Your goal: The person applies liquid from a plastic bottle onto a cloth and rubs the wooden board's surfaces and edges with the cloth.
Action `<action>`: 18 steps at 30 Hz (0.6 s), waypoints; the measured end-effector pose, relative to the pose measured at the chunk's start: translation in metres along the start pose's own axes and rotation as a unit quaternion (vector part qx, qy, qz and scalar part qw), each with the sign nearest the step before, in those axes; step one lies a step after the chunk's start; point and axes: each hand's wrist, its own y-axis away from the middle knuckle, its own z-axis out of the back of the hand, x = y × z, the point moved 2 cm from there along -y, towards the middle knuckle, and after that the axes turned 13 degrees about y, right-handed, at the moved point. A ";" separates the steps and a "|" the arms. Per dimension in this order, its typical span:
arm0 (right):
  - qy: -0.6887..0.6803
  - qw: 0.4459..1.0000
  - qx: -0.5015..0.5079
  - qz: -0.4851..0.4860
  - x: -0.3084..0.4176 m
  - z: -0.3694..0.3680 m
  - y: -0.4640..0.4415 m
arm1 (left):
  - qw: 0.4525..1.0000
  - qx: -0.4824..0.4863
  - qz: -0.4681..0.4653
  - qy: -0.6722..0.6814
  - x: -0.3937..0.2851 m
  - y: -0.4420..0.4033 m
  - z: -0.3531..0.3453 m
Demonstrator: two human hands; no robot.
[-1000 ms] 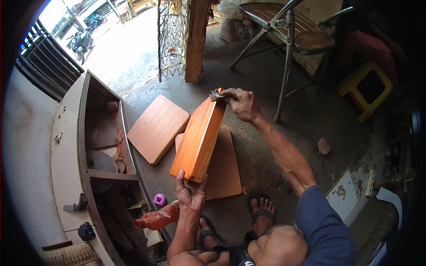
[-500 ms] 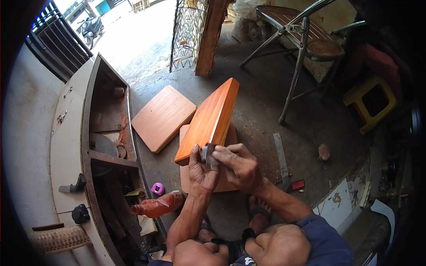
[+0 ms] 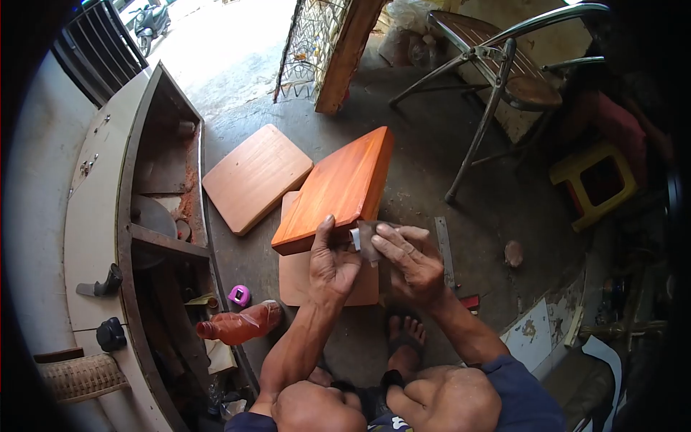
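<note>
My left hand (image 3: 334, 270) grips the near edge of an orange-stained wooden board (image 3: 335, 189), thumb on its face and fingers underneath. The board is held up at a tilt, with rounded corners. In my right hand (image 3: 414, 261), a small brown piece of sandpaper (image 3: 369, 242) with a pale side is pinched between thumb and fingers. It is at the board's near right corner; whether it touches the wood is unclear. Below, one paler unstained board (image 3: 327, 284) lies on the floor, partly covered by the hands. Another bare board (image 3: 257, 178) lies to the left.
A cabinet (image 3: 133, 183) runs along the left side. Near it are a reddish plastic bottle (image 3: 241, 325) and a pink tape measure (image 3: 239, 294). To the right lie a metal ruler (image 3: 444, 248) and a red object (image 3: 469, 302). A folding chair (image 3: 497, 65) and yellow stool (image 3: 604, 183) stand beyond.
The board has turned so more of its broad face shows. My right hand has shifted right with the sandpaper, away from my left hand. The whole view has moved slightly.
</note>
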 end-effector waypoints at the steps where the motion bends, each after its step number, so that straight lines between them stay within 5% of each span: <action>1: 0.008 1.000 0.010 0.010 0.001 -0.002 -0.015 | 0.998 0.018 0.047 0.047 -0.002 -0.006 0.010; 4: 0.010 1.000 0.018 0.020 -0.001 -0.017 0.004 | 0.994 0.056 0.090 -0.005 0.004 0.001 -0.006; 6: 0.010 0.999 0.029 0.014 -0.008 -0.009 0.016 | 0.996 -0.017 -0.052 -0.070 0.011 0.009 -0.010; 8: 0.025 0.999 0.021 -0.018 -0.009 -0.003 0.019 | 0.998 -0.024 -0.014 -0.055 0.011 0.004 0.006; 11: -0.012 0.997 0.070 -0.005 0.003 0.001 0.017 | 0.983 0.006 0.182 -0.034 0.012 -0.001 0.009; 12: -0.010 0.998 0.059 0.006 -0.001 0.005 0.017 | 0.997 0.002 0.021 -0.071 0.011 -0.005 0.017; 15: -0.031 0.979 0.002 -0.200 -0.012 0.023 0.013 | 0.997 -0.049 0.016 -0.056 0.020 0.007 0.015; 18: -0.104 0.986 0.131 0.017 0.004 0.006 0.027 | 0.996 0.006 0.074 -0.051 0.019 -0.002 0.020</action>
